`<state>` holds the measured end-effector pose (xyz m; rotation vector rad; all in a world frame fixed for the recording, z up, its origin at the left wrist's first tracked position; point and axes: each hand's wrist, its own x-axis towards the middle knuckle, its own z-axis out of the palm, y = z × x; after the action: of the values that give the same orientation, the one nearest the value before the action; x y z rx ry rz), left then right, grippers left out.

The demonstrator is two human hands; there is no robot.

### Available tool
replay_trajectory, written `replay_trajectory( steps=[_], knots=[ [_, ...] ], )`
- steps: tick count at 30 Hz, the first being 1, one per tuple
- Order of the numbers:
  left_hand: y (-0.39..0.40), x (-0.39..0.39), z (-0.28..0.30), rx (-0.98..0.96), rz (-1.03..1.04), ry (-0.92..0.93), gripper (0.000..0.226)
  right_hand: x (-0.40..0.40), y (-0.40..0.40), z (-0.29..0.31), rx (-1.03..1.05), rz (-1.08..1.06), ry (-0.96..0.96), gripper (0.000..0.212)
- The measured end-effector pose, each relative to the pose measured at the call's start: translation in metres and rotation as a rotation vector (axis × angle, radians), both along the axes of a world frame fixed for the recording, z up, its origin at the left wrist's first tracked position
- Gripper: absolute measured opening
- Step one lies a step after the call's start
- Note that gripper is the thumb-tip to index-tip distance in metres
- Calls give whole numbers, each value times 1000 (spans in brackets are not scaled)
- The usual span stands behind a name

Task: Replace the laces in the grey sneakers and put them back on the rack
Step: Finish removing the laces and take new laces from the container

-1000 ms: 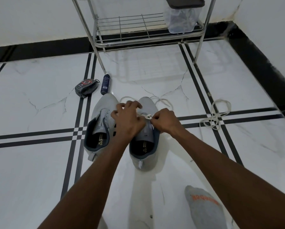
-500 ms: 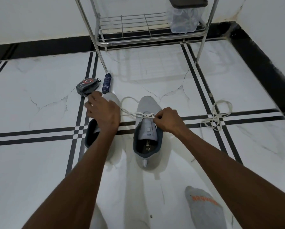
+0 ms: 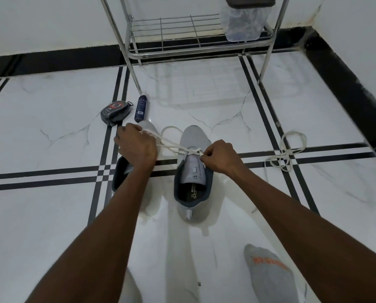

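A white lace [image 3: 174, 145] is drawn taut between two grips over the right-hand grey sneaker [image 3: 193, 171]. The strands are held in the curled fingers of the left hand [image 3: 136, 147], pulled out to the far left of the shoe, while the lace is pinched at the top eyelets by the right hand [image 3: 219, 157], just above the tongue. A slack loop of the same lace lies beyond the stretched strands, over the toe. The second sneaker [image 3: 125, 171] is largely hidden beneath the left wrist and forearm, so its lacing cannot be judged. From here, an uneven pull is the likely fault: if the left grip is hauled harder than the right pinch can resist, the crossing may be dragged off centre or one end left too short to tie. The flat, cotton-looking lace may also be twisted in the eyelets, and the light shoe may be slid across the glossy tile, since it is not held down. The uppers appear to be soft knit with dark padded collars. To the right of the right hand a loose tangle of white lace [image 3: 287, 152] lies on the polished marbled floor [image 3: 313, 215]. Beyond both grips, the chromed wire rack [image 3: 182, 40] stands against the wall.
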<state>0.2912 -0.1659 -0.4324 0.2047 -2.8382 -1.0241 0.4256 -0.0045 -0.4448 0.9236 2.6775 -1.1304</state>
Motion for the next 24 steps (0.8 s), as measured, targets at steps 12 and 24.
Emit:
replay_trajectory(
  steps=[12, 24],
  knots=[
    [33, 43, -22, -278, -859, 156, 11, 1, -3, 0, 34, 19, -12, 25],
    [17, 60, -33, 71, -636, -90, 37, -3, -1, -6, 73, -29, 57, 30]
  ],
)
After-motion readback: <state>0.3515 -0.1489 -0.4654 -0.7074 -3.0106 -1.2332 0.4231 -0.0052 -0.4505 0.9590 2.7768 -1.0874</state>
